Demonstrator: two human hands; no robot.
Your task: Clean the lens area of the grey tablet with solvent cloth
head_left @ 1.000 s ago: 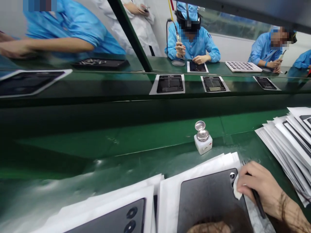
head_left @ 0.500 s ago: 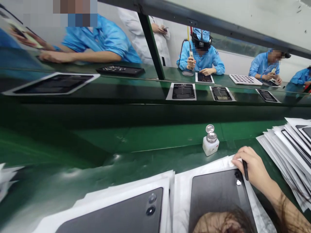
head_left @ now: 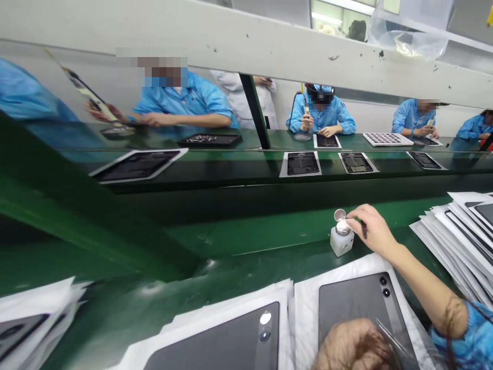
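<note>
Your right hand (head_left: pixel 372 231) reaches out over the green table (head_left: pixel 246 236) to the small white dispenser bottle with the metal flip-top cap (head_left: pixel 341 236). Its fingers are pinched together around a small white wipe (head_left: pixel 344 224), which is pressed onto the bottle's top, and a thin dark stick (head_left: pixel 364 228) is tucked in the same hand. The bottle stands upright on the table, just beyond the far edge of the white paper sheet (head_left: pixel 308 318) under the dark grey tablet back cover (head_left: pixel 362 313) in front of you.

Your left hand (head_left: pixel 356 347) rests curled on the near part of that cover at the bottom edge of the view; you cannot tell whether it grips anything.

A second grey back cover on white paper (head_left: pixel 227 344) lies just to the left. A fanned stack of paper-wrapped covers (head_left: pixel 458 231) lies to the right. Across the belt, people in blue smocks (head_left: pixel 323 113) work over open dark panels.
</note>
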